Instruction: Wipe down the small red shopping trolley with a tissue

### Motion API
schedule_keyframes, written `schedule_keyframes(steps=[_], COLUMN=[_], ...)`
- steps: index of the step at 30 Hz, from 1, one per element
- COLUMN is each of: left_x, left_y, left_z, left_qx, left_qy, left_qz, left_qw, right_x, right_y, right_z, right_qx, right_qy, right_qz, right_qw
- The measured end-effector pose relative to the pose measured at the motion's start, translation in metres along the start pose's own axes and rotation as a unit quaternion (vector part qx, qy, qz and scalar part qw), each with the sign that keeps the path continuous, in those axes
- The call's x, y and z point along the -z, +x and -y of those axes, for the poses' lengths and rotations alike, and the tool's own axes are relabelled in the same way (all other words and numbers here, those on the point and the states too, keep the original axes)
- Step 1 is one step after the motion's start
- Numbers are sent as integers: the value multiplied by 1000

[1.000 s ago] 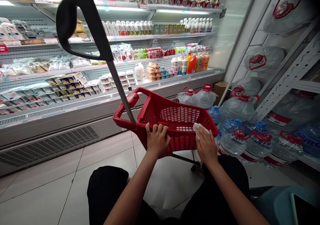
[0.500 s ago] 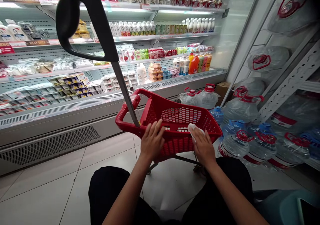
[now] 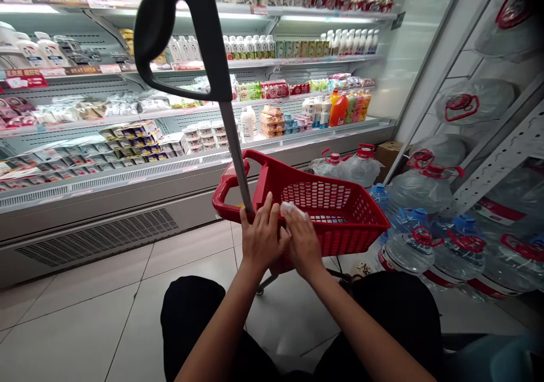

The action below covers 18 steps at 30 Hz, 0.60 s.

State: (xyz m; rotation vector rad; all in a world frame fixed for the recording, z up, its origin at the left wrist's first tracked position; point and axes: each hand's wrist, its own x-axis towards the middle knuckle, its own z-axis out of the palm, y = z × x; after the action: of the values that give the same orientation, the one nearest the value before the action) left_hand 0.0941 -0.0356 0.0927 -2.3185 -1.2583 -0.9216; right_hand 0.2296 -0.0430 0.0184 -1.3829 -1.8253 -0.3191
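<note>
A red plastic shopping cart [image 3: 352,240] with perforated basket walls stands in front of my knees. A grey pole [image 3: 235,149] rises from its left end to a large black loop handle [image 3: 215,47]. My left hand [image 3: 261,234] rests on the near rim by the pole's foot, fingers spread. Close beside it, my right hand [image 3: 302,239] presses a crumpled white tissue [image 3: 293,209] against the same rim. The right fingertips are partly over the tissue. Both hands nearly touch each other, and they hide a stretch of the rim.
A chilled display shelf [image 3: 204,164] with bottles, tubs and cartons runs along the back. Large water bottles [image 3: 406,246] with red handles crowd the floor at the right, beside a white perforated rack post [image 3: 497,149]. Pale floor tiles [image 3: 182,257] lie at the left.
My right hand has slid left along the rim with the tissue, coming up beside my left hand. The left hand stays near the pole. The whole view has shifted slightly.
</note>
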Motion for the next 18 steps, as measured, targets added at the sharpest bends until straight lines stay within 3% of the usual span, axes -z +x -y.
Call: schedule_keyframes(steps=[2,4,7,10,12,14,18], left_x=[7,13,17,14,12,12,18], left_y=[1,1,0,-1,-1,0,1], left_z=[1,3,6,4,0,-5,-12], left_qx=[2,0,-6,-7,-5,-4,-12], left_qy=[-6,-11,-10,-3,-1,-3,-21], left_qz=[4,3,-7,-22,-22,-15,5], left_qw=[1000,1000,1000,1000,1000,1000,1000], right_x=[-7,-7,4,21,26,23,-4], right_y=[14,19,6,-15,-23,-20,5], right_z=[27,33,6,-32,-44,-37,11], right_qx=[29,52,57,14,-11,-9,38], right_qy=[25,34,20,-14,-28,-20,56], right_qz=[-12,-11,8,6,-1,-2,-4], right_qw=[999,998,998,1000,1000,1000,998])
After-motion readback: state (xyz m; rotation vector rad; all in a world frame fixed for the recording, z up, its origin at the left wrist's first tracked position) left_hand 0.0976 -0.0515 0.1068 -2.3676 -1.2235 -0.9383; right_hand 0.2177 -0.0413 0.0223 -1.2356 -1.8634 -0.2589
